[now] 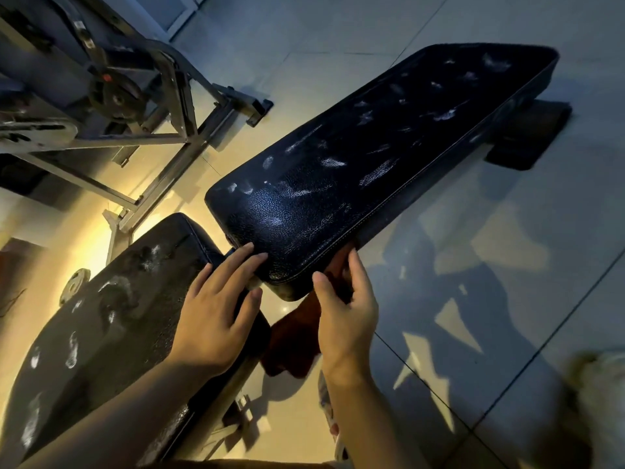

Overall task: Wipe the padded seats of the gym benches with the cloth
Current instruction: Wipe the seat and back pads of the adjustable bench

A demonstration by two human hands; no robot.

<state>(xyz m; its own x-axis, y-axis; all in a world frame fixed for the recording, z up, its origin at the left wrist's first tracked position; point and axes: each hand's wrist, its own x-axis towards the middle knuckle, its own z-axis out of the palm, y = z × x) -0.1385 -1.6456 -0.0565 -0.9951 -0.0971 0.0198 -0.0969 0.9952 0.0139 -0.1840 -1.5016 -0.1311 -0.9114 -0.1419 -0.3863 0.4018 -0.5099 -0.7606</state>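
A long dark padded bench seat (pixel 372 157) with worn pale patches runs from the centre to the upper right. A second dark padded seat (pixel 111 326) lies at the lower left, also scuffed. My left hand (pixel 216 316) rests flat with straight fingers across the gap between the two pads, fingertips touching the long seat's near corner. My right hand (pixel 345 309) holds a dark reddish cloth (pixel 294 336) against the near end of the long seat, thumb on the pad's edge. The cloth hangs below the pad, partly hidden by my hand.
A grey metal machine frame (pixel 162 130) with a weight plate (pixel 118 96) stands at the upper left. The long bench's dark foot (pixel 531 133) sits at the right. Tiled floor (pixel 473 299) spreads to the right. A blurred pale shoe (pixel 598 394) shows at the lower right.
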